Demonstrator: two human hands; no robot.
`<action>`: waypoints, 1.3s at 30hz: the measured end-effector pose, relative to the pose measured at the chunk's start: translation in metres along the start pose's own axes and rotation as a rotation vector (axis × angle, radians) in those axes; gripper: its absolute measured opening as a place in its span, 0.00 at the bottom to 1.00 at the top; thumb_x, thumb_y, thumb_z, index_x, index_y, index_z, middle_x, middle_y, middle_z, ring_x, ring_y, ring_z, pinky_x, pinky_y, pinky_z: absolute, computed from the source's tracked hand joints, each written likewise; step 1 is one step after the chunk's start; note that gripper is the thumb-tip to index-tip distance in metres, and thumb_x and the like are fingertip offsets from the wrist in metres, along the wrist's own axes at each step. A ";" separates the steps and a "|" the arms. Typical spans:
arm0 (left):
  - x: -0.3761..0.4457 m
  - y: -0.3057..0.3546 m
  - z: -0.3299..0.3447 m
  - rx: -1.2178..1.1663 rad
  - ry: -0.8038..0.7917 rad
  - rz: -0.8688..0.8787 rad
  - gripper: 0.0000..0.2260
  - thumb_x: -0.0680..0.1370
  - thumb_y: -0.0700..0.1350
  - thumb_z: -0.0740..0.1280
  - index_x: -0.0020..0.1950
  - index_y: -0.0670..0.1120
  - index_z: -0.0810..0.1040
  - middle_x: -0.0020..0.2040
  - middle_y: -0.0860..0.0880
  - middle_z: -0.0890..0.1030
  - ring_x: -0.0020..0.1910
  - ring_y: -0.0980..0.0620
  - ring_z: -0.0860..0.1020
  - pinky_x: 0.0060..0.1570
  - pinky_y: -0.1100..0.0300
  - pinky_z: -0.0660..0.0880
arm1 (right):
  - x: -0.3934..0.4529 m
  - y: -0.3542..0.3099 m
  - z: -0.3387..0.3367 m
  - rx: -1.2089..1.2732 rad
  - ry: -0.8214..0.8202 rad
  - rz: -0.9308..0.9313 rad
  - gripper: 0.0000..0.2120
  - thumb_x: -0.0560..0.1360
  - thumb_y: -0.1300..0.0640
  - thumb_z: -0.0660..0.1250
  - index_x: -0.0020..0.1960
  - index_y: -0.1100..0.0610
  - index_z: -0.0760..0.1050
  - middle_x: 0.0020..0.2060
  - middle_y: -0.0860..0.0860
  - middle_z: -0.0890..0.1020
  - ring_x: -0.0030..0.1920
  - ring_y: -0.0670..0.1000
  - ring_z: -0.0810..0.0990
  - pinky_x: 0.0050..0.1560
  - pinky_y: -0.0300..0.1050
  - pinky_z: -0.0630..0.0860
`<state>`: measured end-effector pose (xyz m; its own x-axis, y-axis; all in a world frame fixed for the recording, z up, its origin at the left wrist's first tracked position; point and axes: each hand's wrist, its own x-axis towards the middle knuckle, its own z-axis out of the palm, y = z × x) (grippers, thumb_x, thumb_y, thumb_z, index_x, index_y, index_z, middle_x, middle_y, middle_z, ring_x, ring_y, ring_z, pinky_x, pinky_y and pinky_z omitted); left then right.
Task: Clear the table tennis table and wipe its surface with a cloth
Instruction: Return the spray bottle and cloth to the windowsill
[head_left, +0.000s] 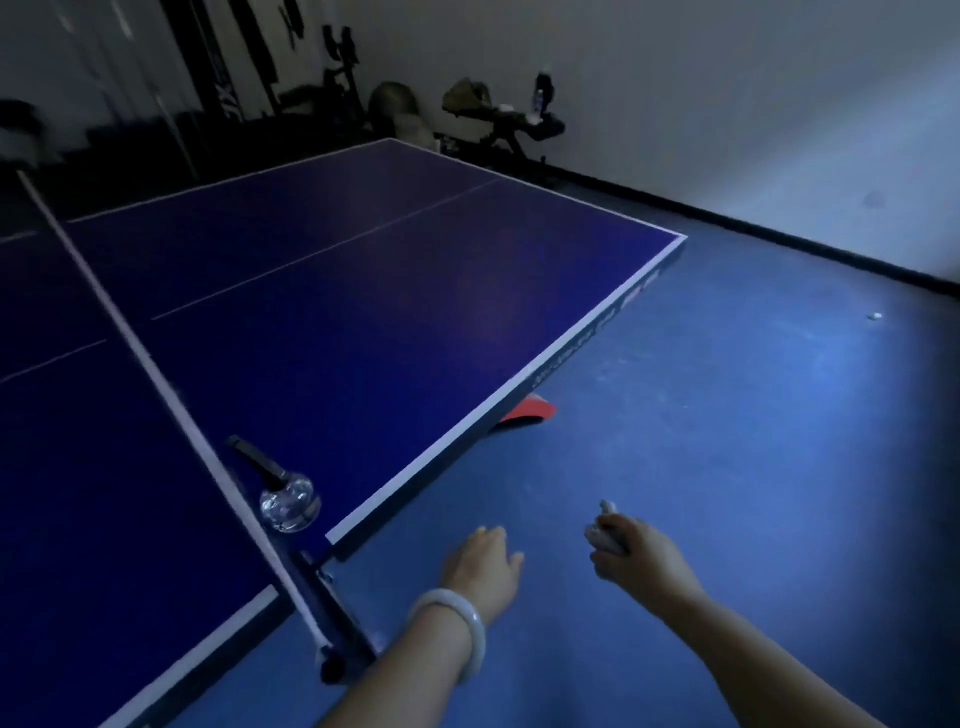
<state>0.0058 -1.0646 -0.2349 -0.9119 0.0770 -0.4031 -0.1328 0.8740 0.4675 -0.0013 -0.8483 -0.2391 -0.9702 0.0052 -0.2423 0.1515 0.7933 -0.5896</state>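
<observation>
A dark blue table tennis table (337, 322) with white edge lines fills the left and middle. Its net (156, 374) runs from far left to the near clamp. A clear plastic bottle (289, 503) lies on the table beside the net, close to the near edge. My left hand (480, 564), with a pale bangle on the wrist, hangs over the floor just off the table's side, fingers relaxed and holding nothing. To its right, my right hand (623, 551) grips a small pale crumpled thing (602, 525), a wad or cloth; I cannot tell which.
A red paddle (530, 413) lies on the blue floor, partly under the table's side edge. A small white ball (876, 315) sits on the floor at far right. Dark exercise equipment (498, 119) stands against the back wall. The net clamp (332, 623) juts out near my left forearm.
</observation>
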 end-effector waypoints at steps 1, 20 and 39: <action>0.003 -0.002 -0.002 -0.034 0.033 -0.050 0.16 0.83 0.52 0.57 0.66 0.46 0.71 0.66 0.48 0.73 0.64 0.47 0.73 0.61 0.53 0.71 | 0.015 -0.003 -0.004 -0.025 -0.042 -0.032 0.08 0.70 0.57 0.70 0.47 0.57 0.75 0.42 0.52 0.77 0.37 0.45 0.75 0.34 0.36 0.68; 0.055 -0.117 -0.078 -0.636 0.905 -0.856 0.30 0.77 0.49 0.70 0.71 0.39 0.61 0.64 0.41 0.66 0.61 0.43 0.72 0.59 0.53 0.74 | 0.208 -0.218 0.081 0.067 -0.589 -0.509 0.16 0.74 0.66 0.64 0.35 0.53 0.63 0.41 0.49 0.75 0.53 0.48 0.80 0.38 0.39 0.72; 0.126 -0.172 -0.101 -1.091 1.096 -0.736 0.09 0.71 0.47 0.77 0.41 0.55 0.78 0.52 0.58 0.70 0.45 0.55 0.78 0.42 0.74 0.71 | 0.289 -0.246 0.119 0.030 -0.843 -0.549 0.19 0.77 0.69 0.65 0.37 0.47 0.65 0.37 0.46 0.67 0.32 0.42 0.69 0.45 0.39 0.74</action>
<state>-0.1251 -1.2536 -0.2864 -0.2996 -0.9079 -0.2932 -0.3739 -0.1710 0.9116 -0.2966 -1.1143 -0.2557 -0.4580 -0.7986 -0.3905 -0.2607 0.5407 -0.7998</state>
